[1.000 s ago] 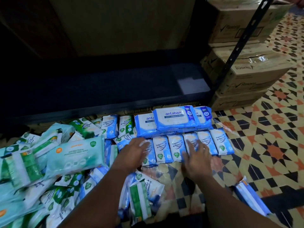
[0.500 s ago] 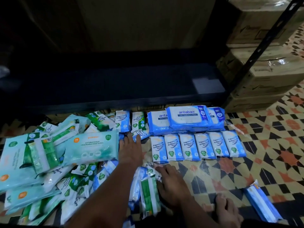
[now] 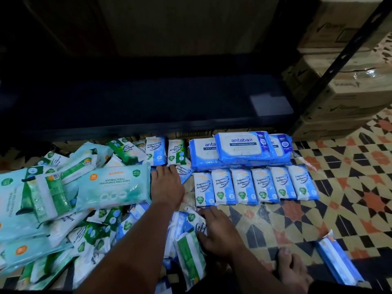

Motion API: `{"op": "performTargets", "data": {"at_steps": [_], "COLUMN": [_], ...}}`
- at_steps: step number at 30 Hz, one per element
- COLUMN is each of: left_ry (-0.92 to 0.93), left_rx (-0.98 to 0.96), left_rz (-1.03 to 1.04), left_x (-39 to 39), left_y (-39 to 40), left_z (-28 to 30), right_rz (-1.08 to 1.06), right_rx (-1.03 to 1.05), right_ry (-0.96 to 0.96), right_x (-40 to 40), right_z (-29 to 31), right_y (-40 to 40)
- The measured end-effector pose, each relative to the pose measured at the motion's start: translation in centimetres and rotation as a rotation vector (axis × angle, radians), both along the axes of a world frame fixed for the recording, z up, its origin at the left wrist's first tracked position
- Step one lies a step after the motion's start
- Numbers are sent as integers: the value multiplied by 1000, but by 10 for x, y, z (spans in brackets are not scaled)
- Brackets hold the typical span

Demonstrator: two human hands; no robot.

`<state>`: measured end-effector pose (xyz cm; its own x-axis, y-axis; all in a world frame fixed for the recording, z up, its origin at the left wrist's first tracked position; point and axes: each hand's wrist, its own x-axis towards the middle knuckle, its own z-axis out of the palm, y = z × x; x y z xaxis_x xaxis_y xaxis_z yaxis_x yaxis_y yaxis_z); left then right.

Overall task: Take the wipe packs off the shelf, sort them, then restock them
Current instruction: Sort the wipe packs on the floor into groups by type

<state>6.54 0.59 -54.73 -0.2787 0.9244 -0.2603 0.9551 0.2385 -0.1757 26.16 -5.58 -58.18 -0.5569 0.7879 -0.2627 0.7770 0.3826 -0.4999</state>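
Hands (image 3: 220, 232) unmoved; view nudged leftward.

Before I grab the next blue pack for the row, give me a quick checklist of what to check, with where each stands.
1. Row of small blue packs aligned side by side on the floor: ok.
2. Free floor in front of the row: ok.
3. Right hand on a small blue pack at the pile's edge: ok.
4. Left hand holding anything: cannot tell.
5. Green packs kept out of the blue row: ok.
6. Shelf bare for restocking: ok.
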Motion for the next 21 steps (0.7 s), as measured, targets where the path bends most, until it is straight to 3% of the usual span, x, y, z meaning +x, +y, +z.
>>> {"op": "performTargets", "data": {"at_steps": [8,12,15,18,21], "left_ry": [-32,-104,-255,-532,-629], "left_rx": [30,125,208,306,338], "left_rz": [0,87,191,264,290], "left_x": [8,10,18,28,42], "left_y": [-19,-40,-59,-79,-91], "left_z": [31,47,62,70,67], "right_rz": [-159,-419,-691,-879,-1033], "right_rx": [-212,-278,-307,-327,-442], "right_ry": [96,294,481,666,846], "right_x": [7,17,25,34,38], "right_z": [30,52,67,78,78], "right_y": [6,3,2,-3,-6]}}
